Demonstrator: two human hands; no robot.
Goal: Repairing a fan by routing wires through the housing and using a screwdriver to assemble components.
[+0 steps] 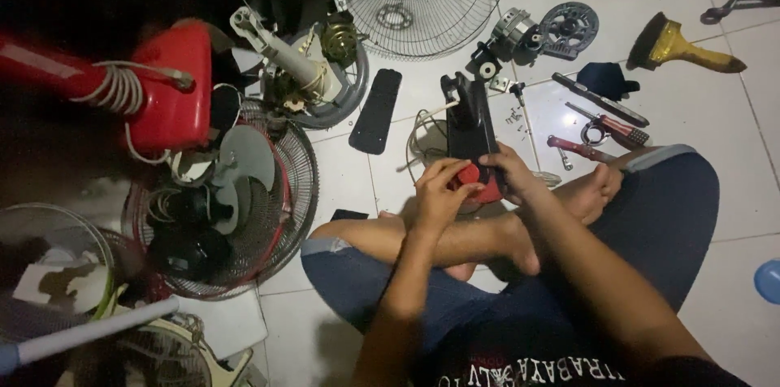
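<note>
I sit cross-legged on a white tiled floor. Both hands grip a black fan housing (470,123) with a red knob part (471,178) at its near end. My left hand (437,189) wraps the red part from the left, fingers over it. My right hand (510,173) grips the housing's right side next to the red part. The housing points away from me, resting over my crossed legs and feet.
Fan grilles (418,1), a wire guard with grey blades (236,192), a red fan base (166,86), a motor (513,36), a black panel (376,110), pliers and screwdrivers (605,123), a yellow-handled brush (682,46) and loose screws lie around on the floor.
</note>
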